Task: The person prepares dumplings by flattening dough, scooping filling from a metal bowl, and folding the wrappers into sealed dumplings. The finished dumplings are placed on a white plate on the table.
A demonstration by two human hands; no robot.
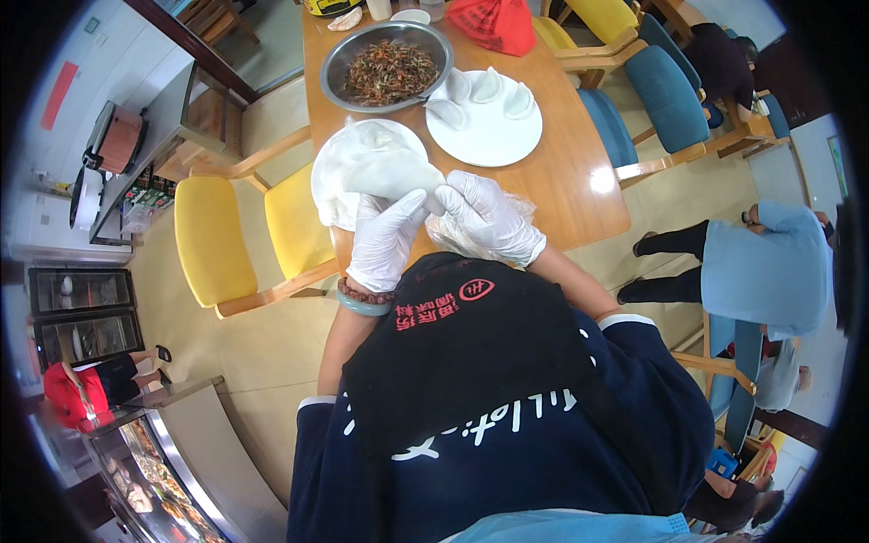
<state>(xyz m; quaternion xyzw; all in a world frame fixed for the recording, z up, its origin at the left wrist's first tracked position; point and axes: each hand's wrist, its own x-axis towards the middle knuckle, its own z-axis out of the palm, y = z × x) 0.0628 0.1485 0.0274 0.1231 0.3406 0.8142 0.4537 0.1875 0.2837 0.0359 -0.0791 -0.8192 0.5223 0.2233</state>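
The left hand and the right hand, both in white gloves, had their fingers clamped together on the right end of a pale half-moon dumpling, raised over a white plate of thin sheets. Crumpled clear plastic lay by the right hand. Beyond, on the wooden tabletop, a second plate bore four folded dumplings; past it stood a steel bowl of shredded brown filling and a red bag.
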